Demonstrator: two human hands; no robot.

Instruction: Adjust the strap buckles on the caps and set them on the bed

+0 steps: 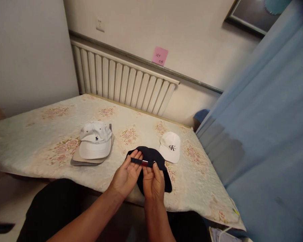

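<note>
A black baseball cap point(151, 155) is held up over the near side of the bed, its back strap with a metal buckle point(144, 163) towards me. My left hand point(128, 173) grips the strap's left end between thumb and fingers. On the buckle's right, my right hand point(154, 178) pinches the strap, with its fingers inside the cap opening. Just beyond the black cap lies a white cap point(172, 156) with a dark letter logo. To the left, a white cap with a small dark emblem point(95, 148) tops a stack, over a beige cap point(77, 157).
The caps rest on a floral-covered bed point(131, 134). Behind it are a white radiator point(123, 79) and a pipe along the wall. A blue curtain point(257, 134) hangs at the right. Something blue point(201, 115) sits in the far right corner. My knees are below the bed's near edge.
</note>
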